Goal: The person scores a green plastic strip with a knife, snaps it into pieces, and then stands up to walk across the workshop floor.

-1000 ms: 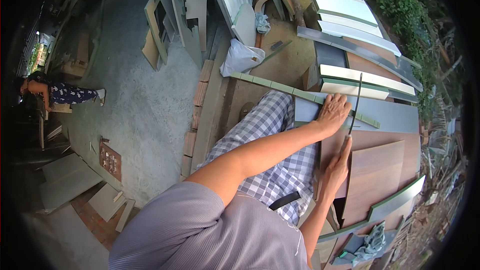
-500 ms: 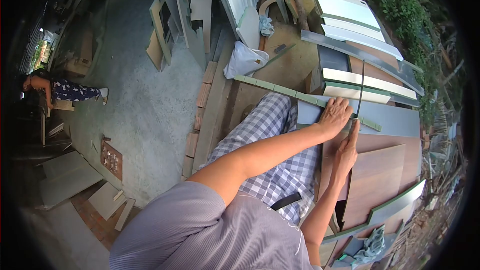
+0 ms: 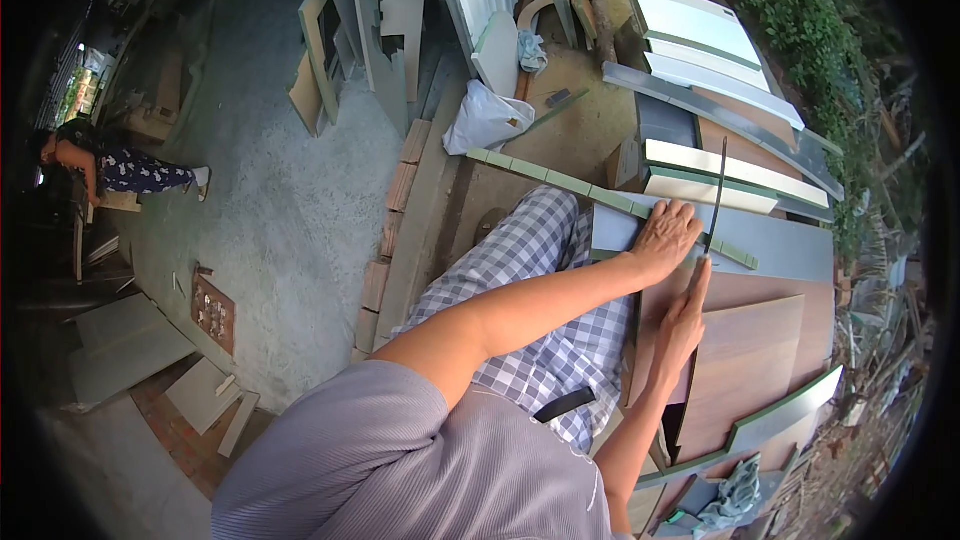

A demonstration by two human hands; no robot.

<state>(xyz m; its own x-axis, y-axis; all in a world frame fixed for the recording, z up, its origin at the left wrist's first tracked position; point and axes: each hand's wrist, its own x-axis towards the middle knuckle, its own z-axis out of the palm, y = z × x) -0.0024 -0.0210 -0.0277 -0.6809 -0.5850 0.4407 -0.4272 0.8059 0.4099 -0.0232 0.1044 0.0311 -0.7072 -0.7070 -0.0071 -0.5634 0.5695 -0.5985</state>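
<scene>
Right across the grey board lies the long green strip, one end resting on that board and the other reaching out past its left edge. My left hand is closed down over the strip, fingers bunched on top and pressing; the thumb is hidden from me, so I can't tell how far it wraps. My right hand is closed around the near end of a thin dark blade, forefinger stretched along it, and the blade stands across the strip just to the right of my left hand. Whatever handle it has is covered by my palm. On the near side of the grey board are brown panels, then a green-edged length and a crumpled bluish cloth. Just beyond the grey board sit pale slats, and farther past them a big white panel, with leafy growth outside. My leg in checked trousers is at the grey board's left side. Farther left of it run a row of bricks and the rough concrete floor; a white sack slumps beyond and left of it, near leaning offcuts. Well apart from the grey board, at the far left of the room, another person bends forward in dark patterned trousers.
</scene>
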